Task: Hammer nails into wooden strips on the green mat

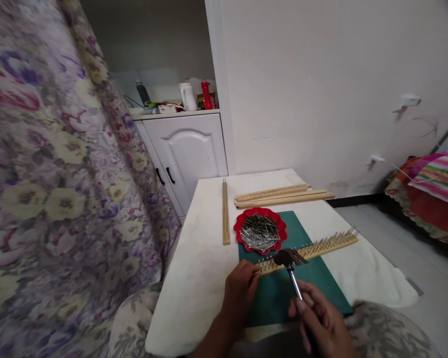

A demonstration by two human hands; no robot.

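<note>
My right hand (321, 318) grips a small hammer (291, 266) by its metal handle; the dark head rests over a wooden strip (321, 246) studded with a row of upright nails. My left hand (241, 286) is closed at the strip's near left end, fingers pinched against it, possibly on a nail I cannot make out. The strip lies across a green mat (283, 293). A red scalloped dish (260, 230) full of loose nails sits on the mat's far end.
A white table (197, 278) carries a single wooden strip (226, 219) on the left and a bundle of strips (280, 195) at the back. A floral sofa (59, 199) runs along the left. A white cabinet (188, 149) stands behind; bedding (433, 194) lies right.
</note>
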